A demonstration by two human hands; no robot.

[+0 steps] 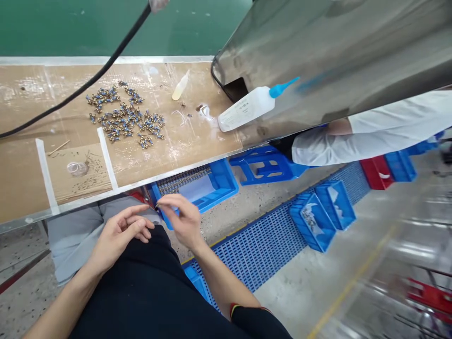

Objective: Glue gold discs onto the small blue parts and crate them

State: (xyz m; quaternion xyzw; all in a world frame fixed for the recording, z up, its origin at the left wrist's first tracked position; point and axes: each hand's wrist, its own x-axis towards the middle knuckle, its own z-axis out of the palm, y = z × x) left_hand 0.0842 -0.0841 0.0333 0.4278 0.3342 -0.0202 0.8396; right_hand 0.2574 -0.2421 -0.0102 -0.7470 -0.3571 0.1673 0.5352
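Note:
My right hand (181, 219) is closed in a pinch, with a small dark piece (157, 206) at the tips of its thumb and finger; its kind is too small to make out. Just left of it, my left hand (122, 233) has its index finger stretched toward that piece, the other fingers loosely bent and nothing visible in them. Both hands are over my lap, in front of the bench edge. On the bench lies a pile of small brass-coloured and blue parts (127, 117). Nearer me, a cardboard piece (61, 186) carries a small clear round container (77, 168) and scattered tiny dark bits.
A white bottle with a blue nozzle (247, 108) and a small yellowish bottle (181, 86) lie on the bench. A black cable (106, 68) crosses above. A blue bin (215, 188) with rows of parts sits below the edge. A co-worker's white sleeve (370, 129) is at right.

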